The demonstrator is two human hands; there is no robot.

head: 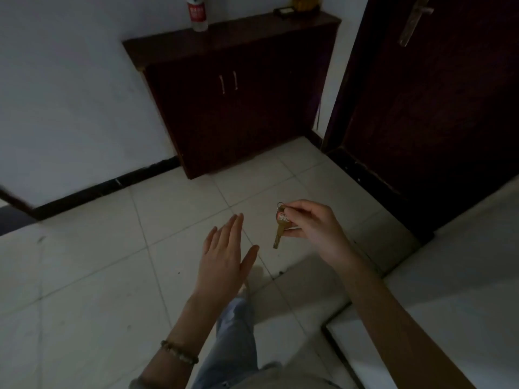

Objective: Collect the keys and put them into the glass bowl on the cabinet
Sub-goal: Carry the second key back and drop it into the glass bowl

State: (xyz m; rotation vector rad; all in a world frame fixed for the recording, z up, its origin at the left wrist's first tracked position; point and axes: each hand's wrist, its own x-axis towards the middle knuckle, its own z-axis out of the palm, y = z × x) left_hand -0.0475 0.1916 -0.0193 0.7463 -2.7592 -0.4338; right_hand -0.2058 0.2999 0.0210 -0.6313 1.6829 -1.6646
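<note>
My right hand (314, 224) pinches a brass key (280, 230) by its head, with a small ring and a red-and-white tag at the top; the blade hangs down. My left hand (226, 258) is flat and open beside it, to the left and slightly lower, holding nothing. The dark wooden cabinet (238, 108) stands against the wall ahead, well beyond both hands. No glass bowl shows on the visible part of its top; a yellowish object (304, 2) at the frame's upper edge is cut off.
A white bottle with a red label (197, 14) and a small dark box (283, 11) sit on the cabinet top. A dark door (435, 108) with a lever handle is at the right. Pale floor tiles (98, 276) lie below; a white surface edge (449, 290) is at the right.
</note>
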